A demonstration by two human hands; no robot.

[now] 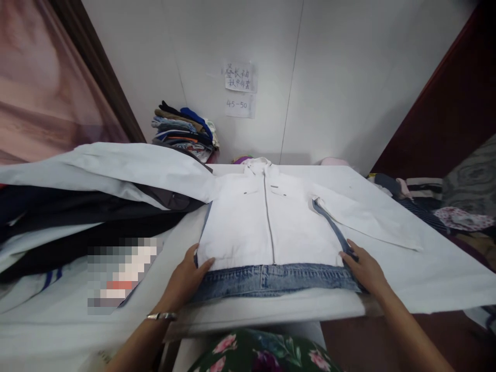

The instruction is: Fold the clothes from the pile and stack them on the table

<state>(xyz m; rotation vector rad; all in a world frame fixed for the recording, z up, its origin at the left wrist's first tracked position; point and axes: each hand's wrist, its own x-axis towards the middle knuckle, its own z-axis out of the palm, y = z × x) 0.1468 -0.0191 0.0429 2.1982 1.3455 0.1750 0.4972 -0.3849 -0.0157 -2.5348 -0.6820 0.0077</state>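
A white zip-up jacket [240, 222] lies front up, collar away from me, on a blue denim garment [279, 276]. The denim shows below the hem and along both sides. One white sleeve stretches far left over dark clothes; the other lies out to the right. At the lower left corner, my left hand [189, 274] grips the jacket's edge, thumb on top and the other fingers partly hidden. Opposite it, my right hand [362, 266] is closed at the lower right corner, thumb and fingers on the jacket's edge beside the denim.
Dark and white clothes [170, 225] lie heaped on the left. Folded clothes [182, 132] are stacked against the wall. More clothing [418, 201] sits beyond the right side of the white table [437, 274]. Handwritten paper notes [239, 88] hang on the wall. A blurred-out patch covers something at left.
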